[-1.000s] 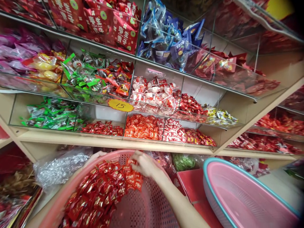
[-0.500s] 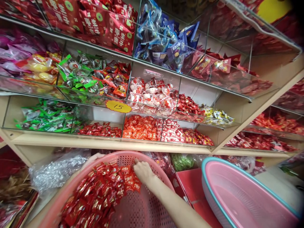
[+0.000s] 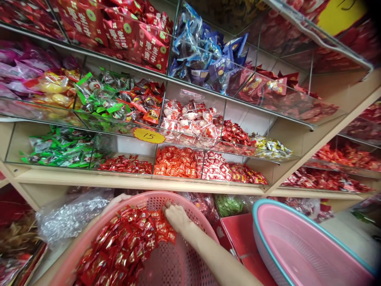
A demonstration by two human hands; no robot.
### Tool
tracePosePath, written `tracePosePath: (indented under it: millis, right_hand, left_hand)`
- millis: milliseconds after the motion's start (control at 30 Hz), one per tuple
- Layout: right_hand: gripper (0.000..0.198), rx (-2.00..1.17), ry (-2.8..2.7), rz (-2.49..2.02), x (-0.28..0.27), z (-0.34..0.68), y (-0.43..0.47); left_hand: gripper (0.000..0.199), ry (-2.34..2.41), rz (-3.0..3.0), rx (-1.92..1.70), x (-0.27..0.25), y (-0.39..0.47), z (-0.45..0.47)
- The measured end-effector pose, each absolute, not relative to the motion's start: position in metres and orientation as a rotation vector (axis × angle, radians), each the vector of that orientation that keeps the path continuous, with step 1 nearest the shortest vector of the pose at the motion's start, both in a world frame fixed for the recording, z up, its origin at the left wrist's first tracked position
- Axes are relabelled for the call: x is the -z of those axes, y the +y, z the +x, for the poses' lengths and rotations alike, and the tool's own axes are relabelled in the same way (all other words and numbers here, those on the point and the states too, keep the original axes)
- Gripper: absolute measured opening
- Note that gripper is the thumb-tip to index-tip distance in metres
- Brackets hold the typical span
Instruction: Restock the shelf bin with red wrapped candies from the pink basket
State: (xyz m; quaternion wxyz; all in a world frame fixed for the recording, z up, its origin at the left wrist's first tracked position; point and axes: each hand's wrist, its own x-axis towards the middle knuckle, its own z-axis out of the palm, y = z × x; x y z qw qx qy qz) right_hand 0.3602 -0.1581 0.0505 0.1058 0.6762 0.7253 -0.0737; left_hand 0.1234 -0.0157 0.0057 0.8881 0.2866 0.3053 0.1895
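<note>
The curled right hand (image 3: 177, 218) seemingly gathers candies (image 3: 163, 231), bottom centre; lifting needs the left hand (image 3: 119, 199), grip unclear, steadying the basket (image 3: 166, 262).

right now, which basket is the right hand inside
The coral basket holding red candies; the right hand is inside it, while the blue-rimmed pink basket stands apart at right.

Pink perforated basket (image 3: 163, 264) with wrapped candies heaped inside, its rim alongside the left hand (image 3: 120, 197).
Glossy red-and-gold candies (image 3: 119, 242), loose and lying at all angles, form the larger heap, left of the right hand (image 3: 177, 218); a smaller patch of orange-red candies (image 3: 162, 229) with pale lettering sits at that hand's fingertips, against the red-and-gold ones. Bare, hole-dotted basket floor shows below the right hand.
</note>
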Motion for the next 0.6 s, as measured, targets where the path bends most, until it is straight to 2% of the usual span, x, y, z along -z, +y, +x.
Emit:
tracePosePath:
  millis: [167,267,367,500,600]
  right_hand:
    - [0.022,0.218,2.229,2.073,-0.063,0.362,-0.161]
    - [0.022,0.138,2.356,2.210,-0.086,0.370,-0.154]
    - [0.024,0.017,2.404,2.452,-0.113,0.384,-0.135]
    - [0.020,-0.109,2.014,2.827,-0.138,0.402,-0.100]
    - [0.021,0.051,1.775,3.031,-0.139,0.407,-0.078]
  left_hand:
    - [0.050,0.594,0.582,-0.392,0.003,-0.013,0.124]
    - [0.047,0.596,0.576,-0.356,-0.003,-0.015,0.126]
    - [0.053,0.598,0.571,-0.324,-0.005,-0.013,0.128]
    - [0.056,0.574,0.588,-0.287,0.007,-0.004,0.124]
    - [0.055,0.502,0.607,-0.260,0.018,0.003,0.120]
